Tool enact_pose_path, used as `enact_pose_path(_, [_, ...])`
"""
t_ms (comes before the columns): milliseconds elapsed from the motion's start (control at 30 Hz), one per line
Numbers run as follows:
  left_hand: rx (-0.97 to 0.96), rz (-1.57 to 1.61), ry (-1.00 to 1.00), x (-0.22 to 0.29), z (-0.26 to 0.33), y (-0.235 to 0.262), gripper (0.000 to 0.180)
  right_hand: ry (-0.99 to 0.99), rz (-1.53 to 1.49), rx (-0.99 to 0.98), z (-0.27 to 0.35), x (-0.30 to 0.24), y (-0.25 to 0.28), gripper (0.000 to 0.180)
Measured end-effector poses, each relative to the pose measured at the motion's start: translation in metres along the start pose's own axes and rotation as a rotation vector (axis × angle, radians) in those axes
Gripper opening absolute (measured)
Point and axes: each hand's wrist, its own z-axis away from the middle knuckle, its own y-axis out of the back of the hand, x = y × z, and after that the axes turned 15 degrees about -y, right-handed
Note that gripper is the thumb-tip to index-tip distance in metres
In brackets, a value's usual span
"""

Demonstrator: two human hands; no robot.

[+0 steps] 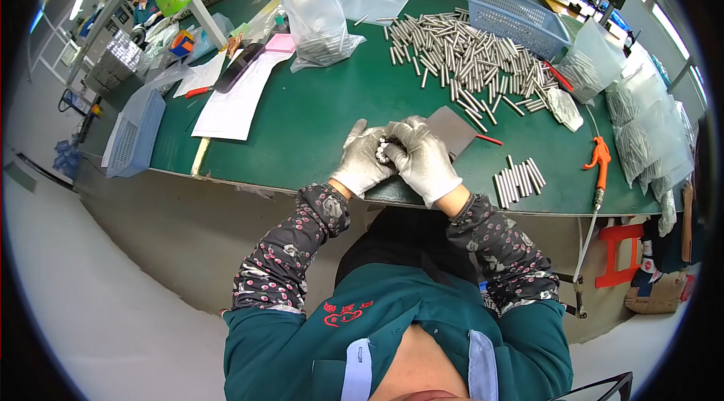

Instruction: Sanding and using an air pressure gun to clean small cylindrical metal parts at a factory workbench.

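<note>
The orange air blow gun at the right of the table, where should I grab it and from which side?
Grip the orange air blow gun by its body, coming from above: it lies flat near the table's front edge, its hose trailing off below, with bare green surface on both sides.

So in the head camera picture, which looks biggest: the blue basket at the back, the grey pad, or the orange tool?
1. Blue basket, clearly biggest, though farthest.
2. Grey pad, partly under the gloved right hand.
3. Orange tool, smallest.

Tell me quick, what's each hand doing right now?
Left hand: gloved, closed around a bundle of small metal rods.
Right hand: gloved, closed on the same bundle from the other side.
</note>
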Motion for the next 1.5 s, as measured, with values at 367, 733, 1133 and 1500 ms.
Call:
enact_pose_path(367, [0.235, 0.801, 0.139, -0.005, 0.003, -0.007, 0.042, 0.04, -0.149, 0.169, -0.006, 0.0, 0.014, 0.026])
enact_pose_path(733, [0.233, 0.997, 0.139, -0.007, 0.006, 0.001, 0.047, -0.086, 0.814, 0.133, 0.0, 0.033, 0.052, 0.054])
enact_pose_path(1133, [0.022, 0.984, 0.409, 0.002, -0.005, 0.018, 0.05, 0.114, 0.571, 0.388, -0.021, -0.004, 0.065, 0.032])
enact_pose_path(1500, [0.116, 1.07, 0.241, -0.01, 0.0, 0.007, 0.051, 0.332, 0.294, 0.2, -0.007, -0.025, 0.049, 0.036])
